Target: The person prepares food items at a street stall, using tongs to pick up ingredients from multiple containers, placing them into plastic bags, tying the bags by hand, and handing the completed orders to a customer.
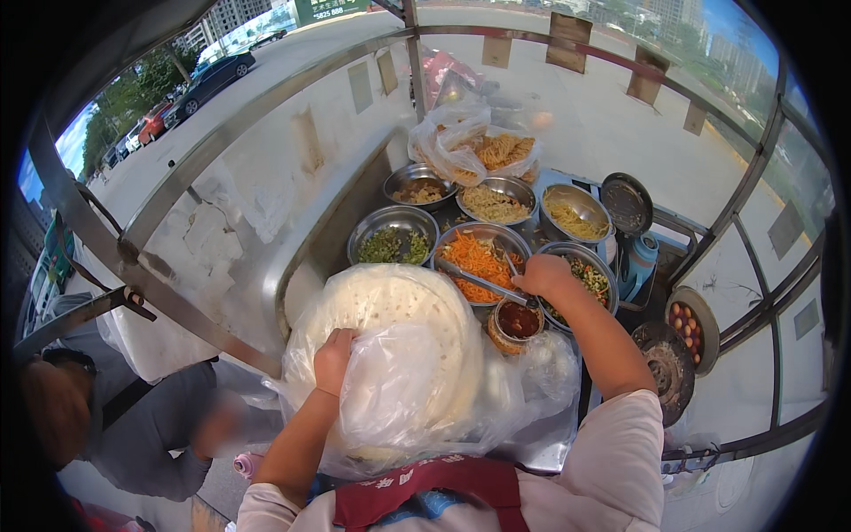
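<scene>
A tall stack of round flatbreads lies in a clear plastic bag before me. My left hand rests on the stack's left part, its fingers closed at the edge of a thin plastic bag. My right hand grips a utensil at the bowl of shredded carrot; its handle is mostly hidden by the fingers. Metal tongs lie across that bowl, and whether my right hand holds them too, I cannot tell. Just below my right hand stands a jar of dark red sauce.
Steel bowls hold chopped greens, noodle-like shreds, yellow shreds and diced vegetables. Bagged fried food lies behind. At right are a blue flask and a pot of eggs. A person stands at left beyond the metal frame.
</scene>
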### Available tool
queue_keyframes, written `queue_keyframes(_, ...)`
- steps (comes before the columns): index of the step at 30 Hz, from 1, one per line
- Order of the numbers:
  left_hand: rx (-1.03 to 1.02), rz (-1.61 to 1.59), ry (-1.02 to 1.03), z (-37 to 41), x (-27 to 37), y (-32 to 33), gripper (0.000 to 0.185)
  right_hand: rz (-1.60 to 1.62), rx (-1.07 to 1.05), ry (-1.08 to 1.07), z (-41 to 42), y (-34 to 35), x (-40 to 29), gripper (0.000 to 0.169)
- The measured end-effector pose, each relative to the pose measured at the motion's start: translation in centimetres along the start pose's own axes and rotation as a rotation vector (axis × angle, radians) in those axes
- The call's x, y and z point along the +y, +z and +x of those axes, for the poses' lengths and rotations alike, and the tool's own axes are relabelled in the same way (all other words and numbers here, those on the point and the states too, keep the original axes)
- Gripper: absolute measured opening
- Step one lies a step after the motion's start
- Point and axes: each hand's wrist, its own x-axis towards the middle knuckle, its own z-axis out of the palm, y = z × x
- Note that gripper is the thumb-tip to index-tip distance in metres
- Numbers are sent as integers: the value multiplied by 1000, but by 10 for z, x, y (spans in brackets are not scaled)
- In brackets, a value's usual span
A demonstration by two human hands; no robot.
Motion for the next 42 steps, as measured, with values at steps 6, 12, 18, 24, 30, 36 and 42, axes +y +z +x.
queue_keyframes(6,21,-23,-39,-1,4,1,16,-11,-109,-159,10,-14,4,38)
queue_keyframes(12,18,-62,-72,-5,-1,1,18,814,-121,-25,40,-88,76,32)
queue_keyframes(18,18,-41,-98,-6,-4,7,18,1299,26,57,124,-122,95,53)
queue_keyframes(24,20,-2,-109,-5,-4,9,17,493,380,96,218,-121,96,64)
queue_keyframes(30,10,-22,-189,-12,-11,11,15,573,234,288,235,-116,99,40)
queue_keyframes(36,-3,10,-164,-8,-7,10,15,449,107,333,241,-104,105,35)
queue_keyframes(42,-2,-5,-157,-8,-7,8,16,417,63,225,208,-102,132,44)
